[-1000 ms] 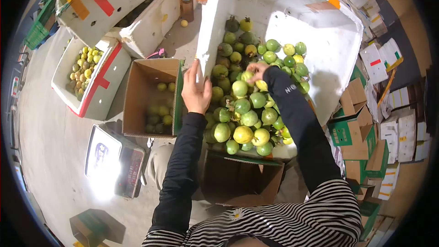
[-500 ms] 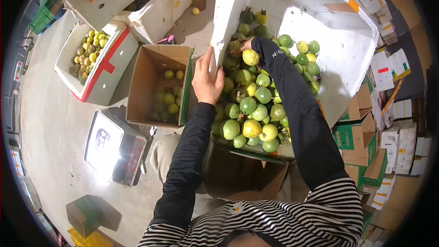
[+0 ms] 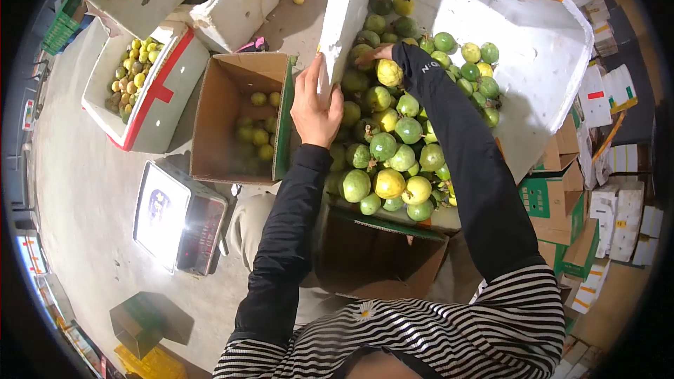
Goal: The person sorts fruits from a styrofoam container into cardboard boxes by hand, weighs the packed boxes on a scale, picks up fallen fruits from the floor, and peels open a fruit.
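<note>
Round green and yellow fruits, which look like passion fruits (image 3: 383, 147), are heaped in a large white foam box (image 3: 554, 91) that tilts toward me. My left hand (image 3: 316, 114) grips the box's left wall, its fingers on one side of the edge and the thumb on the other. Deep in the upper left of the heap is my right hand (image 3: 372, 55); its fingertips are hidden among the fruits near that wall. A yellow fruit (image 3: 390, 72) lies against my right wrist. Whether the right fingers hold a fruit cannot be seen.
Left of the foam box stands a cardboard box (image 3: 232, 119) with several fruits inside. Another cardboard box (image 3: 379, 260) is below the heap. A lit scale-like device (image 3: 200, 228) sits on the floor. Farther left is a red-taped foam box (image 3: 158, 109) of fruits; flattened cartons (image 3: 554, 203) are at right.
The view has shifted slightly, so boxes and fruits appear a little higher. My left hand keeps its grip on the wall, and my right hand stays among the fruits.
</note>
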The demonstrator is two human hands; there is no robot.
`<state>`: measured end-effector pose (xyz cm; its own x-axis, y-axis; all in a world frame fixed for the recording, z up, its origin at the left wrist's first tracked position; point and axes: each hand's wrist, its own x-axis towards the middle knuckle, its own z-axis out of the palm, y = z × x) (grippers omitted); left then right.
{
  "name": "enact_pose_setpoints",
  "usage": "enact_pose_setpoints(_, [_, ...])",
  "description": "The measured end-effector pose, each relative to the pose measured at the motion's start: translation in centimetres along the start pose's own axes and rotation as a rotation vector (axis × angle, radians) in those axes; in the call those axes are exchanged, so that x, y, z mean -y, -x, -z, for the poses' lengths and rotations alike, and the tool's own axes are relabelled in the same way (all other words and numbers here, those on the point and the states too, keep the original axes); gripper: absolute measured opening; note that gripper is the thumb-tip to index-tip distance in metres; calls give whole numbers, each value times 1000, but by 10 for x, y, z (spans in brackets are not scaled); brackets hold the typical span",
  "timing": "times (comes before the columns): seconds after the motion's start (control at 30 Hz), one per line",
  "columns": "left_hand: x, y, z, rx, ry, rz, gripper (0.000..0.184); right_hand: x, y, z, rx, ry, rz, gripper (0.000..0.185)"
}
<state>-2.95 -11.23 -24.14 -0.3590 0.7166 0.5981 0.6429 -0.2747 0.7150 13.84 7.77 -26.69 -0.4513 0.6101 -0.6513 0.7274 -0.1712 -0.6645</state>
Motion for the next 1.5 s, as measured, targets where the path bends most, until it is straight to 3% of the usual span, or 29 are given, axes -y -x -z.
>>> enact_pose_setpoints(0.2, [1, 1, 1, 12, 10, -9, 54, -41, 48, -44, -357, -517, 131, 86])
enact_pose_setpoints(0.23, [3, 1, 0, -3, 17, -30, 56, -18, 96, -61, -378, -824, 209, 76])
enact_pose_setpoints(0.27, [2, 2, 2, 16, 19, -20, 55, -40, 100, -61, -335, -963, 321, 65])
enact_pose_setpoints(0.33, [-4, 2, 7, 47, 29, -4, 53, -36, 154, -79, -161, -871, 656, 59])
enact_pose_setpoints(0.43, [-15, 15, 19, -95, 106, -155, 42, -15, 221, -123, -240, -592, 827, 57])
enact_pose_setpoints(0.47, [-43, 31, 33, 13, 453, 6, 37, -9, 235, -138, -322, -440, 905, 57])
enact_pose_setpoints(0.5, [-60, 58, 41, 174, 769, 318, 39, -7, 247, -147, -313, -263, 870, 59])
enact_pose_setpoints(0.53, [-79, 76, 55, 257, 962, 455, 46, -7, 258, -158, -294, -90, 834, 61])
enact_pose_setpoints(0.57, [-87, 104, 60, 335, 1240, 774, 47, -7, 269, -174, -327, -209, 836, 63])
enact_pose_setpoints(0.63, [-102, 126, 102, 423, 1493, 1276, 38, -16, 286, -201, -351, -413, 813, 65])
enact_pose_setpoints(0.67, [-93, 139, 114, 396, 1621, 1423, 31, -24, 294, -209, -308, -546, 789, 66])
enact_pose_setpoints(0.7, [-72, 138, 127, 459, 1556, 1144, 27, -32, 302, -217, -270, -681, 764, 67])
enact_pose_setpoints(0.77, [-39, 92, 167, 143, 1779, 1111, 24, -47, 315, -231, -178, -885, 712, 70])
enact_pose_setpoints(0.8, [-53, 41, 196, -111, 1653, 1010, 30, -61, 315, -239, -173, -908, 692, 72])
enact_pose_setpoints(0.83, [-11, 2, 222, 199, 1410, 478, 43, -70, 322, -247, -185, -936, 665, 75])
enact_pose_setpoints(0.9, [30, -58, 245, -60, 1507, 799, 72, -85, 333, -260, -246, -999, 672, 69])
enact_pose_setpoints(0.93, [-5, -76, 245, -137, 1427, 967, 68, -90, 337, -264, -280, -1029, 679, 69])
enact_pose_setpoints(1.0, [-33, -56, 222, 249, 1143, 704, 58, -81, 346, -273, -379, -1124, 737, 72])
enact_pose_setpoints(1.07, [-50, 3, 189, 708, 1050, 685, 49, -70, 354, -280, -485, -1031, 773, 65])
enact_pose_setpoints(1.1, [-91, 49, 174, 731, 1079, 687, 43, -63, 358, -287, -510, -916, 786, 61])
enact_pose_setpoints(1.13, [-92, 101, 168, 873, 1253, 1184, 51, -54, 361, -293, -527, -800, 796, 57])
enact_pose_setpoints(1.17, [-119, 131, 166, 1060, 1400, 1312, 60, -40, 370, -296, -585, -630, 777, 51])
enact_pose_setpoints(1.23, [-147, 186, 167, 1014, 1627, 1608, 67, -41, 366, -311, -757, -202, 775, 49])
enact_pose_setpoints(1.27, [-145, 210, 169, 950, 1669, 1742, 67, -39, 368, -320, -723, -118, 668, 56])
enact_pose_setpoints(1.33, [-152, 227, 169, 649, 1667, 1825, 63, -36, 370, -324, -767, 35, 674, 63])
enact_pose_setpoints(1.37, [-142, 228, 168, 620, 1811, 1898, 59, -37, 370, -323, -744, -35, 714, 68])
enact_pose_setpoints(1.4, [-134, 218, 168, 583, 1828, 1840, 59, -36, 371, -316, -813, 54, 762, 66])
enact_pose_setpoints(1.47, [-122, 159, 172, 488, 1824, 1362, 58, -46, 365, -311, -822, -120, 710, 59])
enact_pose_setpoints(1.5, [-98, 115, 164, 294, 2013, 1199, 56, -51, 363, -303, -800, -120, 696, 56])
